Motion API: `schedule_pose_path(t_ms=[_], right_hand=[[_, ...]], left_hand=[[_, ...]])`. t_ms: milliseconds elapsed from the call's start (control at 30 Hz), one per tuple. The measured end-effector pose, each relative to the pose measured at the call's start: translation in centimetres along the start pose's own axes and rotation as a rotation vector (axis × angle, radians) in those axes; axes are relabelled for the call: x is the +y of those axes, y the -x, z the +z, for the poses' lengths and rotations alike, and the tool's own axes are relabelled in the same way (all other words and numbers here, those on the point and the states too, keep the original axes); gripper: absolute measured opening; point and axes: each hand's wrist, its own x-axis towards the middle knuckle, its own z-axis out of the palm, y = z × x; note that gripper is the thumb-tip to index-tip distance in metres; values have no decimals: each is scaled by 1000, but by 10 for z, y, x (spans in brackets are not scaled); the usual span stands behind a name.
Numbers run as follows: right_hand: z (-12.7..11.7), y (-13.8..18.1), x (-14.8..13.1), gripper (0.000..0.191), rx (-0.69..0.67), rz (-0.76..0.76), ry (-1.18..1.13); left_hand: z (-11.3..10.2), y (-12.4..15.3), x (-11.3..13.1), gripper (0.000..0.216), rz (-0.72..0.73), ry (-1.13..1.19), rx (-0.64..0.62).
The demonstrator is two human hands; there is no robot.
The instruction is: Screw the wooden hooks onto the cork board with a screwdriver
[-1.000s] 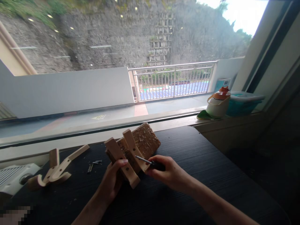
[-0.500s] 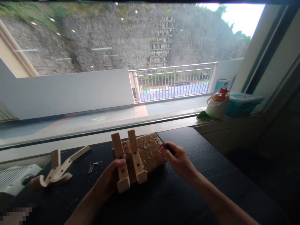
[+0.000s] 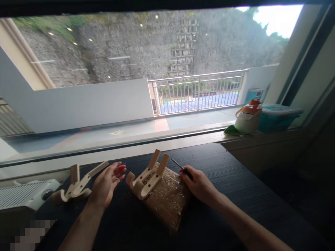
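Note:
A brown chipboard block (image 3: 167,200) lies flat on the dark table (image 3: 235,188) with two pale wooden hooks (image 3: 146,174) fixed on its top. My right hand (image 3: 200,184) rests at the block's right edge, closed round a small black-handled screwdriver (image 3: 183,169) whose shaft points up and left. My left hand (image 3: 107,184) hovers just left of the block, palm turned up, with a small thin thing, maybe a screw, pinched between its fingertips. Two more loose wooden hooks (image 3: 75,184) lie to the left of that hand.
A white ridged appliance (image 3: 24,195) sits at the table's far left. On the window ledge at the right stand a white jug with an orange lid (image 3: 247,118) and a teal box (image 3: 277,118). A large window runs behind the table.
The block was held upright in my left hand; now it lies flat on the table. My left hand has let go and moved left. The right hand stays by the block's right edge.

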Motion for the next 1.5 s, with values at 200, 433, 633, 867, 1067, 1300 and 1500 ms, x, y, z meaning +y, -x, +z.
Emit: schedule_pose_path(t_ms=[200, 433, 633, 867, 1067, 1300, 1500], right_hand=[[-1, 4, -8, 29, -39, -34, 79], [-1, 3, -2, 33, 66, -33, -21], [3, -3, 15, 33, 35, -17, 4], [9, -7, 29, 36, 24, 59, -59], [8, -8, 30, 36, 4, 54, -48], [6, -7, 28, 37, -14, 62, -35], [8, -6, 30, 37, -11, 55, -20]], left_hand=[[-24, 47, -2, 51, 131, -37, -46], [-85, 33, -11, 45, 408, -653, 245], [-90, -11, 13, 15, 447, -1056, 27], [-68, -43, 6, 24, 230, -1251, -176], [-64, -48, 0, 30, 154, -1328, -231], [-60, -47, 1, 31, 145, -1421, -229], [-57, -52, -2, 31, 135, -1459, -221]])
